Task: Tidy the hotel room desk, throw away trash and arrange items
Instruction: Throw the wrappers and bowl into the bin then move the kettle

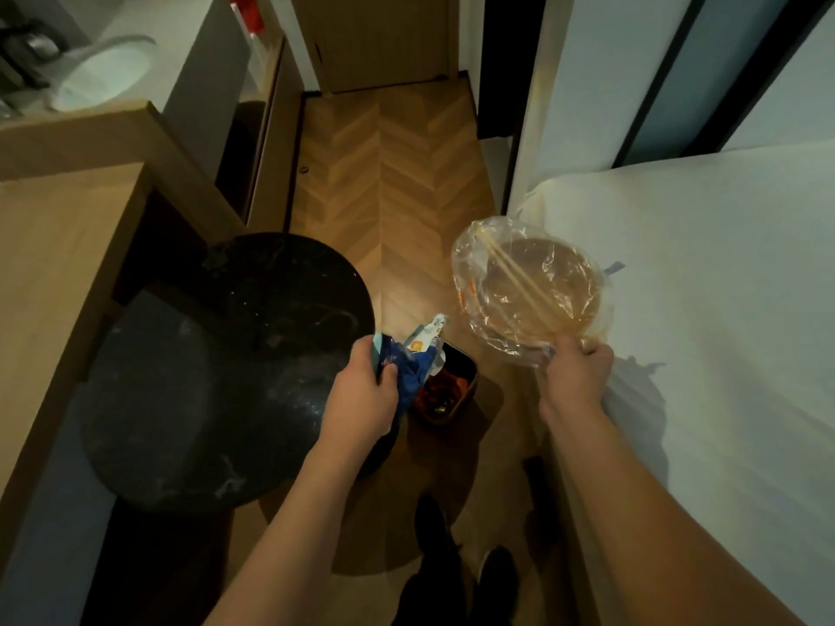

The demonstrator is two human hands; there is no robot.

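Left hand (361, 390) gripped wrapper (418, 354) directly above bin (456, 386) at frame centre; right hand (576, 368) pinched bagged bowl (528, 286), farther right.

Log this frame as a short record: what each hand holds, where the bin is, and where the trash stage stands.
left hand: grips a crumpled blue wrapper over the bin
right hand: holds a bowl in a clear plastic bag, chopsticks inside
bin: on the floor beside the round black table, already holds trash
stage: neither item dropped yet
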